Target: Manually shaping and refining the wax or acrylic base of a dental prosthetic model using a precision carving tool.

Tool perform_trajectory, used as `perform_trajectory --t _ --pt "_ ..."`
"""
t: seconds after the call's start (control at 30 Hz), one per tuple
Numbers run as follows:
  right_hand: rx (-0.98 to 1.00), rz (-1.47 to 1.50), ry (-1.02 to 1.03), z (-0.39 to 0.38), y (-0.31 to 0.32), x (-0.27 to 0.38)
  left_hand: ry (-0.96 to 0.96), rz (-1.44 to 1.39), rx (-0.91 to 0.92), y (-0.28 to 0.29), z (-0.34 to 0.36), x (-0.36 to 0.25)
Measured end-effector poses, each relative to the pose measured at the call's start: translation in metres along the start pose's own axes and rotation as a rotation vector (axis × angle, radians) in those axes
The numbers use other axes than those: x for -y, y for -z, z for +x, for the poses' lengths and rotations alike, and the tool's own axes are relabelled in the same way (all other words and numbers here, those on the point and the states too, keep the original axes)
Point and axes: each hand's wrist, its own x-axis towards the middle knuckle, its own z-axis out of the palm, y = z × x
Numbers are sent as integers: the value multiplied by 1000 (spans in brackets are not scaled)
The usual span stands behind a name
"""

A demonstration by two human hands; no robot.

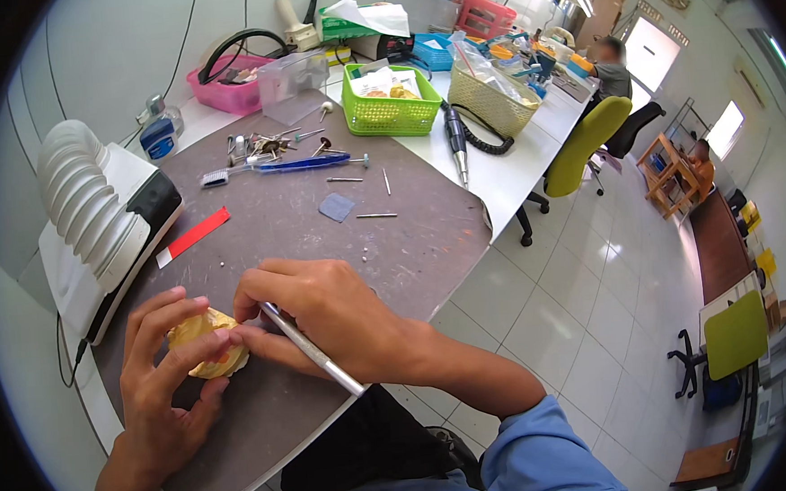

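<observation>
My left hand (154,377) is closed round a yellow dental cast (224,364), with the thumb and fingertips on its rim. Most of the cast's near and left sides are hidden by those fingers. A slim silver metal hand tool (317,351) lies slantwise in my right hand (338,307), its butt end pointing toward the table's front edge. The tool's working tip is hidden, and the right fingertips meet the left ones at the cast's right side. Both hands are low over the brown work mat (269,433).
A white extraction unit with a ribbed hose (75,202) stands at left. Beyond my hands are a red-and-white strip (194,237), a grey abrasive square (337,207), a blue-handled brush (302,164) and several burs (270,148). A green basket (391,112) and a rotary handpiece (455,143) lie farther back.
</observation>
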Motion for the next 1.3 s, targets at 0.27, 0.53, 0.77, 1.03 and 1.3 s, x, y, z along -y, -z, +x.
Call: perform_trajectory --t 0.27,0.53,0.77,1.03,1.3 --pt "-170 4 11 1 1 -6 -41 92 36 2 1 -4" --pt "-284 -12 19 -4 5 -2 -40 129 61 3 4 -10" --pt "-360 19 47 -8 8 8 -234 197 160 14 27 -11" --pt "-426 17 -227 -12 10 15 -401 7 104 12 46 20" --pt "-324 -82 -240 -8 7 10 -112 -304 291 13 27 31"
